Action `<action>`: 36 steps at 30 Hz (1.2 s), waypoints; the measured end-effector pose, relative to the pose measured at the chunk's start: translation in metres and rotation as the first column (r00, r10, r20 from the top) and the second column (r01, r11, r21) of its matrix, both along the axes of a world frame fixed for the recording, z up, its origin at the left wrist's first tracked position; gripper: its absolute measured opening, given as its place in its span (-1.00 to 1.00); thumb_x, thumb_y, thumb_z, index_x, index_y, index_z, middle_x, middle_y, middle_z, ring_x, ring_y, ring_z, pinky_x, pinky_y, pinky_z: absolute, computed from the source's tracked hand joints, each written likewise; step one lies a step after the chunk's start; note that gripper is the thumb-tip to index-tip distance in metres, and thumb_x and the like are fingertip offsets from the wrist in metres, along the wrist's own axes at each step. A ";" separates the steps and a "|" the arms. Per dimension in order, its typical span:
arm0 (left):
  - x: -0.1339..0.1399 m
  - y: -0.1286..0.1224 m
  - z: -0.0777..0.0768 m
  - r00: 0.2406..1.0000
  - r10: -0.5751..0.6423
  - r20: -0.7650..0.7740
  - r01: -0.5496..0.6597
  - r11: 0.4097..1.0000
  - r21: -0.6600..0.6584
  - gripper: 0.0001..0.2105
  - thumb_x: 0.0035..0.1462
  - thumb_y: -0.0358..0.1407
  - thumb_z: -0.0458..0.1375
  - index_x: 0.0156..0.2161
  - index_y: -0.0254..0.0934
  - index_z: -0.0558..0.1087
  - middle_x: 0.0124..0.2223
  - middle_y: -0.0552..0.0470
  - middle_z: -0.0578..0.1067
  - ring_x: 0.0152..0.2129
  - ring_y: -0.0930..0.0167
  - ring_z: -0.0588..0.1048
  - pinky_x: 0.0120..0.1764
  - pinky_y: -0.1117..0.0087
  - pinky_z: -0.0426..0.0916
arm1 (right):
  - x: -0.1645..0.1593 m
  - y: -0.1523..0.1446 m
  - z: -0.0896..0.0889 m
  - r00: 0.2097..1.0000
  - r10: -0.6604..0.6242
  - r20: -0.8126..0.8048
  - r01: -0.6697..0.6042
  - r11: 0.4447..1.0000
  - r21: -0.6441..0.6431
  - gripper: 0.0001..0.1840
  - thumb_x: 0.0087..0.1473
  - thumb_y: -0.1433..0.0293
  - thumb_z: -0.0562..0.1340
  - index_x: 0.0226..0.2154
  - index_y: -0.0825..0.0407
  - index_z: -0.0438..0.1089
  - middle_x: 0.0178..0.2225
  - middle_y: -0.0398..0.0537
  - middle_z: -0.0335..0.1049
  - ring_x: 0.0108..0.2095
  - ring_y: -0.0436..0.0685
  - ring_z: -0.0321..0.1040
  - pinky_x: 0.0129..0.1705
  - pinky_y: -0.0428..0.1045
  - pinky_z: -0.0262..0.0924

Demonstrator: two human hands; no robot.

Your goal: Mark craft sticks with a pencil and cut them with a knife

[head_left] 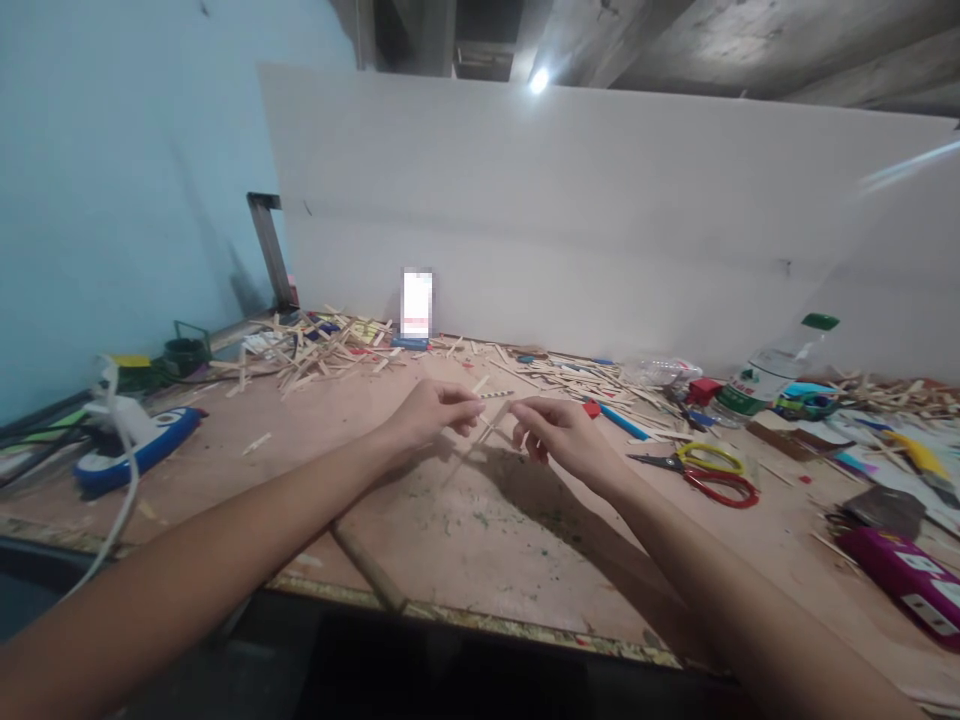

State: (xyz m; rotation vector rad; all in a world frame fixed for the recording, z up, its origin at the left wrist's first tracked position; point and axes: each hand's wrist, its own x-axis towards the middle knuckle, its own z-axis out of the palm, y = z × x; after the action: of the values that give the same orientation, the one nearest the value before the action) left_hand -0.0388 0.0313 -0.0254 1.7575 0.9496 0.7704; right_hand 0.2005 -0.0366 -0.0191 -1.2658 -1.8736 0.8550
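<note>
My left hand [435, 412] is over the middle of the table, thumb and fingertips pinched together at a thin wooden stick. Facing it across a small gap, my right hand [559, 432] has its thumb and forefinger closed on another thin wooden stick [489, 430] that slants down to the left. The sticks seem to cross between the hands; whether they touch is too fine to make out. A narrow piece with dark stripes [499, 394] shows by the left fingertips. My palms hide part of what the fingers hold.
Loose wooden sticks [322, 350] are heaped at the back left, with more at the back right. Scissors [701, 472], a blue pen [622, 420] and a plastic bottle [765, 375] lie or lean on the right. A phone [417, 303] stands behind; a power strip [139, 455] is left.
</note>
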 end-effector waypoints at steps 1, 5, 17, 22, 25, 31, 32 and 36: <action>0.000 0.000 0.000 1.000 0.002 0.002 -0.002 1.000 0.002 -0.71 0.44 -0.13 0.29 0.05 -0.32 0.54 -0.05 -0.04 0.60 -0.22 0.36 0.61 -0.16 0.26 0.62 | 0.000 0.000 0.000 1.000 0.008 0.007 -0.008 1.000 0.009 -0.65 0.44 0.14 0.33 0.06 0.07 0.50 -0.17 -0.07 0.55 -0.33 0.06 0.51 -0.29 0.01 0.51; 0.000 0.001 -0.001 1.000 0.012 0.014 -0.012 1.000 0.010 -0.71 0.44 -0.13 0.29 0.06 -0.32 0.54 -0.03 -0.05 0.60 -0.19 0.34 0.62 -0.12 0.23 0.62 | -0.002 0.001 -0.004 0.999 0.004 0.052 -0.008 0.998 0.065 -0.70 0.39 0.21 0.40 0.03 0.07 0.51 -0.09 -0.03 0.56 -0.19 0.13 0.55 -0.14 0.10 0.54; 0.001 -0.004 0.006 1.000 0.007 0.010 -0.008 0.998 0.061 -0.72 0.44 -0.14 0.30 0.04 -0.32 0.55 -0.04 -0.04 0.61 -0.20 0.35 0.62 -0.12 0.23 0.62 | -0.001 -0.001 -0.001 0.999 -0.023 -0.041 0.024 0.999 0.024 -0.68 0.40 0.21 0.39 0.06 0.07 0.50 -0.07 -0.03 0.55 -0.23 0.10 0.54 -0.21 0.06 0.53; 0.002 -0.003 0.004 1.000 0.008 -0.017 -0.007 0.999 0.049 -0.71 0.43 -0.14 0.30 0.06 -0.32 0.54 -0.02 -0.05 0.61 -0.18 0.34 0.62 -0.11 0.22 0.62 | 0.001 0.001 -0.002 0.995 -0.016 -0.103 0.009 0.997 -0.072 -0.67 0.46 0.14 0.32 0.01 0.07 0.51 -0.17 -0.07 0.55 -0.33 0.05 0.51 -0.30 0.01 0.50; 0.001 -0.003 0.003 1.000 0.004 -0.017 -0.004 0.999 0.040 -0.72 0.44 -0.13 0.30 0.06 -0.32 0.54 -0.04 -0.05 0.60 -0.21 0.35 0.62 -0.14 0.24 0.62 | 0.002 0.001 -0.002 0.990 -0.042 -0.137 0.028 0.995 -0.097 -0.64 0.45 0.15 0.33 0.10 0.07 0.48 -0.17 -0.08 0.54 -0.36 0.04 0.49 -0.33 -0.01 0.49; 0.001 -0.003 0.004 1.000 0.006 -0.001 -0.006 1.000 0.029 -0.71 0.44 -0.12 0.29 0.06 -0.32 0.54 -0.03 -0.05 0.60 -0.20 0.35 0.62 -0.14 0.24 0.62 | 0.001 0.000 -0.002 0.990 -0.057 -0.128 0.039 0.989 -0.143 -0.66 0.46 0.12 0.31 -0.02 0.08 0.51 -0.21 -0.09 0.54 -0.36 0.04 0.49 -0.32 0.00 0.48; 0.001 -0.004 0.005 1.000 0.007 0.002 -0.007 0.999 0.032 -0.71 0.44 -0.13 0.30 0.06 -0.32 0.54 -0.03 -0.05 0.60 -0.20 0.35 0.62 -0.13 0.23 0.62 | 0.000 0.000 -0.001 0.990 -0.060 -0.127 0.042 0.989 -0.142 -0.65 0.46 0.12 0.31 -0.01 0.08 0.51 -0.20 -0.09 0.54 -0.35 0.04 0.49 -0.31 0.00 0.49; 0.001 -0.006 0.007 1.000 0.010 0.010 -0.011 0.999 0.047 -0.73 0.44 -0.14 0.30 0.03 -0.33 0.55 -0.06 -0.03 0.61 -0.22 0.36 0.62 -0.15 0.25 0.62 | -0.001 0.000 -0.001 0.991 -0.066 -0.117 0.052 0.992 -0.118 -0.68 0.43 0.18 0.36 0.03 0.07 0.50 -0.16 -0.08 0.54 -0.33 0.05 0.50 -0.29 0.01 0.50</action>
State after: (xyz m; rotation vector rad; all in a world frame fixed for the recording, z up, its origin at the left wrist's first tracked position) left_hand -0.0374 0.0255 -0.0185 1.7888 0.9415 0.8133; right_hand 0.1993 -0.0369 -0.0197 -1.3023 -1.7049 0.9965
